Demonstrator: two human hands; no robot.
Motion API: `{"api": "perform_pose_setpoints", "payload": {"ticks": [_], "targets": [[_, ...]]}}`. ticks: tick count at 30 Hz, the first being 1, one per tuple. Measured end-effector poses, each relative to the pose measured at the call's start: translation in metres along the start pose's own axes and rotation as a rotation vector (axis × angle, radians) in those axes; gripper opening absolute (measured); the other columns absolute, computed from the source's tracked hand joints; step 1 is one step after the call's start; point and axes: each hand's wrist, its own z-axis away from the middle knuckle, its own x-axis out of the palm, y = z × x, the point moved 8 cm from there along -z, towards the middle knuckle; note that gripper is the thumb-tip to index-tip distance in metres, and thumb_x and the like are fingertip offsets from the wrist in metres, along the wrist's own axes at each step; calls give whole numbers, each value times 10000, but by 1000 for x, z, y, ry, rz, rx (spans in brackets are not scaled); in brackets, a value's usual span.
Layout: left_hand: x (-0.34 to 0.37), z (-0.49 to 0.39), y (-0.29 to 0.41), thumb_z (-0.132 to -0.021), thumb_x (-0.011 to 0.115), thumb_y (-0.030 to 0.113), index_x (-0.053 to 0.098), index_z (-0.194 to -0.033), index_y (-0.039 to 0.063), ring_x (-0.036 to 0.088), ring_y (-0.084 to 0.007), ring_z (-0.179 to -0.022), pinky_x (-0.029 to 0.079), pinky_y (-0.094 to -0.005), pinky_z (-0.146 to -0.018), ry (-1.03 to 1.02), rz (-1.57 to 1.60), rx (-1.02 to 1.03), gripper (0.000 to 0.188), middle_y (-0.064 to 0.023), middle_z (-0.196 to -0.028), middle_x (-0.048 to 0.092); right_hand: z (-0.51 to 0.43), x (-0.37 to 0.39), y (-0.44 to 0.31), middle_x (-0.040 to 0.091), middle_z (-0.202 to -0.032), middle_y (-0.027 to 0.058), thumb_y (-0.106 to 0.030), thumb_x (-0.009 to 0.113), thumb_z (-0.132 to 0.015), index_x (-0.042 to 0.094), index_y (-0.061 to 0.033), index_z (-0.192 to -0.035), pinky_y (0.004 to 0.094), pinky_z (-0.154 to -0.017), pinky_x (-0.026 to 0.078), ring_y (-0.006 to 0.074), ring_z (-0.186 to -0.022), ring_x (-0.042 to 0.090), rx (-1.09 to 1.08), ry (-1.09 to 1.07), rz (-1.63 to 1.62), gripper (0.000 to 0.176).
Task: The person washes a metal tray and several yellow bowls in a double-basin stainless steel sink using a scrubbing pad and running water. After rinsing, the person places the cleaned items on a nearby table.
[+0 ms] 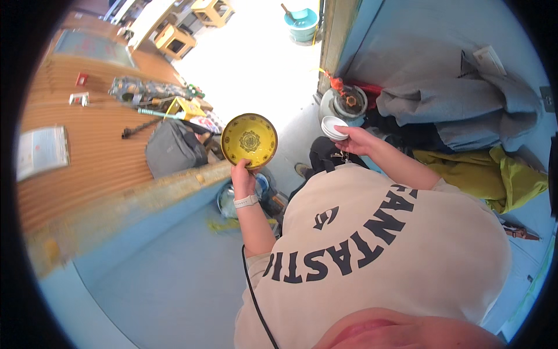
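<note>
A yellow bowl (250, 140) with a dark rim and a dark medallion inside is tilted so that its inside faces me. My left hand (245, 176) grips its near edge, the thumb over the rim and the fingers hidden underneath. On that wrist sits a pale watch band (246, 201). Off to the right, my right hand (355, 140) holds a small stack of white dishes (333, 126), the thumb on the top one. That stack is in front of a grey gas cylinder (328, 106) with an orange-red regulator (336, 83).
Left of the bowl, a grey backpack (172, 148) leans near a corrugated brown wall (100, 148). Grey clothing (449, 98) and an olive-green garment (466, 174) hang at right. Beyond the bright doorway stand a turquoise bucket (301, 30) and yellow stools (175, 41).
</note>
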Motion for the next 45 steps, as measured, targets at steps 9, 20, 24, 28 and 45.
{"api": "perform_pose_setpoints", "payload": {"ticks": [9, 20, 24, 28, 45], "targets": [[75, -199, 194, -868, 507, -4, 500, -1326, -58, 653, -354, -1074, 581, -498, -862, -74, 11, 91, 462, -181, -1242, 613, -202, 108, -144, 669, -1215, 54, -259, 660, -995, 590, -99, -1276, 331, -839, 553, 194, -1041, 667, 74, -26, -109, 331], [133, -379, 360, -845, 533, -20, 536, -1221, -65, 681, -334, -933, 594, -460, -756, -16, -35, 144, 379, -164, -1141, 628, -404, 295, -388, 674, -1146, 62, -255, 740, -943, 608, -97, -1217, 354, -822, 562, 186, -984, 672, -87, -149, 102, 343], [146, -487, 382, -839, 556, 14, 563, -1190, -46, 685, -304, -837, 549, -390, -672, -86, 12, 46, 357, -157, -1053, 674, -441, 338, -478, 645, -1169, 43, -239, 720, -954, 588, -99, -1278, 341, -905, 526, 171, -1050, 620, -91, -230, 90, 377], [140, -610, 419, -840, 532, -33, 536, -1265, -17, 681, -301, -839, 544, -358, -624, -107, -139, 29, 425, -156, -1105, 661, -500, 325, -556, 646, -1222, 64, -221, 699, -963, 572, -93, -1322, 341, -909, 533, 183, -1098, 625, -183, -225, 18, 401], [336, -1040, 662, -842, 524, 18, 511, -1272, -66, 676, -338, -1024, 599, -460, -834, -108, -11, -8, 438, -187, -1187, 645, -832, 370, -914, 702, -1114, 21, -258, 657, -973, 556, -132, -1305, 287, -758, 521, 147, -954, 685, -141, -25, -260, 369]]}}
